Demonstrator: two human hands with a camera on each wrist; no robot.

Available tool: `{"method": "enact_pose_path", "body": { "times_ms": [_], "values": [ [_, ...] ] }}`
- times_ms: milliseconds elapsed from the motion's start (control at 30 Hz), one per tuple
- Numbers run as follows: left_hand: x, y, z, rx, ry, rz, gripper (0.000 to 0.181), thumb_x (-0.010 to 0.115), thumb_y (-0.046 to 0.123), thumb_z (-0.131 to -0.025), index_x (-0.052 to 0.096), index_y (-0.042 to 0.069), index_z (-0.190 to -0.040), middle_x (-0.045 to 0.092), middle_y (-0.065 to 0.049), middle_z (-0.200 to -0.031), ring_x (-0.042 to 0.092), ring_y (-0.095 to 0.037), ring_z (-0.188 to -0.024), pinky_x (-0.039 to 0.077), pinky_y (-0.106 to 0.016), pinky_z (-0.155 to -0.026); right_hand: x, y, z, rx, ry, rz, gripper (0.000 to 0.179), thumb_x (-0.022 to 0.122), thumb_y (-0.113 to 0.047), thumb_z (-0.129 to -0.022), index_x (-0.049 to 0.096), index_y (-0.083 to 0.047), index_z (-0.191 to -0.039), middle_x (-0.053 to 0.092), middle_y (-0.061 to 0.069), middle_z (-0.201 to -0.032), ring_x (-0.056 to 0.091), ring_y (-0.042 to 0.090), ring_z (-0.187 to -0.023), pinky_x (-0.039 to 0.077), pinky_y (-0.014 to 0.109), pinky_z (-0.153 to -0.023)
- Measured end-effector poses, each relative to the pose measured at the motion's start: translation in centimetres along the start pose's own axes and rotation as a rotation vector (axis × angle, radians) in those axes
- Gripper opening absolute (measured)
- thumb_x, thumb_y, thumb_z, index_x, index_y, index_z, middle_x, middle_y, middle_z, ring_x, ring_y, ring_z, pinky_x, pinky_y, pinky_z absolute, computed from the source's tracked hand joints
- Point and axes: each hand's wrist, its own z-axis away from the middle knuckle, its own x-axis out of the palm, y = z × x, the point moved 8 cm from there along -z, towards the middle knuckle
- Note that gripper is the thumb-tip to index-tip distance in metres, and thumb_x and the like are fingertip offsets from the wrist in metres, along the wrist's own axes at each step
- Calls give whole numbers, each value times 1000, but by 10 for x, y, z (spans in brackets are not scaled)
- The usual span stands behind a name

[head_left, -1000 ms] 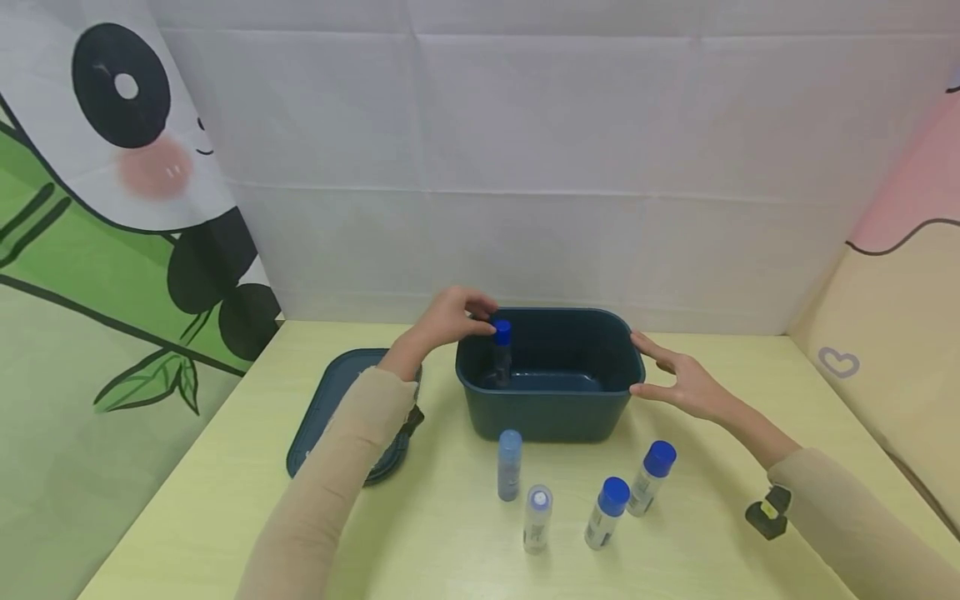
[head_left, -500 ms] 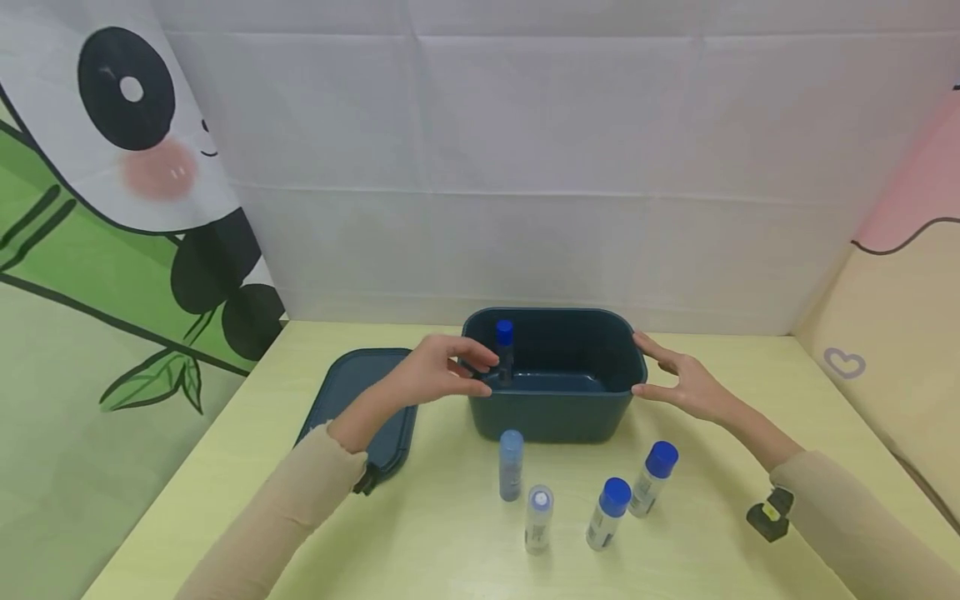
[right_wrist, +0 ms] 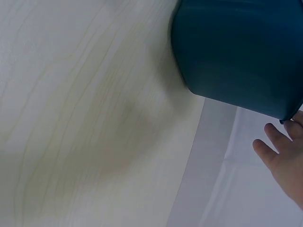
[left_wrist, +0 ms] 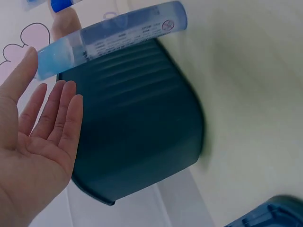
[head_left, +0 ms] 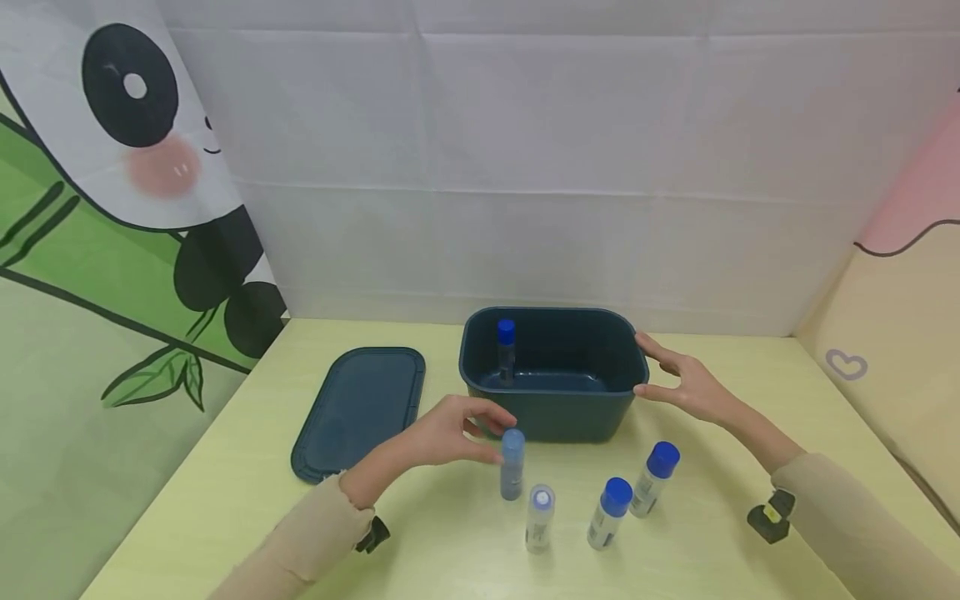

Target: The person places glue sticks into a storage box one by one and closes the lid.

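Observation:
My left hand (head_left: 459, 431) is beside a slim tube bottle (head_left: 512, 467) with a pale blue cap, upright on the table. Its thumb and fingers reach around the cap without closing. The left wrist view shows the fingers nearly straight, the thumb tip by the cap (left_wrist: 54, 61). My right hand (head_left: 686, 386) touches the right end of a dark teal bin (head_left: 551, 417), thumb and fingers spread at its rim. Inside the bin, at the left, stands a blue-capped tube bottle (head_left: 507, 354). In the right wrist view, fingertips meet the rim of the bin (right_wrist: 236, 56).
Before the bin stand a clear tube bottle (head_left: 539, 521) with a pale cap and two blue-capped bottles, one nearer (head_left: 609, 514) and one farther right (head_left: 653, 479). A flat dark teal lid (head_left: 360, 408) lies left of the bin. A white sheet (head_left: 525, 167) hangs behind the table.
My left hand has let go of the blue-capped bottle in the bin, come out over the rim and moved nearer to the pale-capped bottle. The right hand has stayed at the bin.

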Motion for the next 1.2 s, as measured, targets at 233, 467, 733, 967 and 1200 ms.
{"method": "enact_pose_path", "body": {
  "times_ms": [233,467,733,967,1200],
  "values": [
    [8,-6,-3,-10,28,22,35,75,15,-74,64,9,-107,65,1,-98,61,-13,-93,51,-31,-80,0,0,1,4,11,-3,77,64,-22,-84,20,0,-143,17,23,-147,25,45,-129,27,59,-99],
    [11,-6,-5,36,66,40,30,75,14,-75,65,7,-102,65,-3,-98,60,-12,-92,51,-36,-80,-1,-1,1,3,14,-18,76,64,-21,-84,20,0,-143,17,23,-147,24,45,-129,27,58,-99],
    [14,-7,-5,40,76,63,29,73,12,-76,63,6,-102,64,-4,-96,60,-12,-91,52,-30,-78,0,-1,1,2,17,-36,76,64,-20,-84,20,-1,-143,17,22,-147,24,44,-129,27,58,-100],
    [11,-3,-4,74,87,60,29,73,11,-76,62,5,-103,64,-5,-96,60,-14,-91,52,-27,-75,1,2,1,5,16,-44,76,64,-21,-85,19,-1,-144,17,21,-148,24,43,-130,26,57,-100],
    [-6,10,-5,80,126,76,29,72,7,-77,62,3,-103,63,-8,-95,61,-18,-88,53,-30,-74,1,1,1,-2,21,-52,75,64,-19,-84,20,-2,-144,17,20,-148,25,42,-130,27,57,-100]
  ]
}}
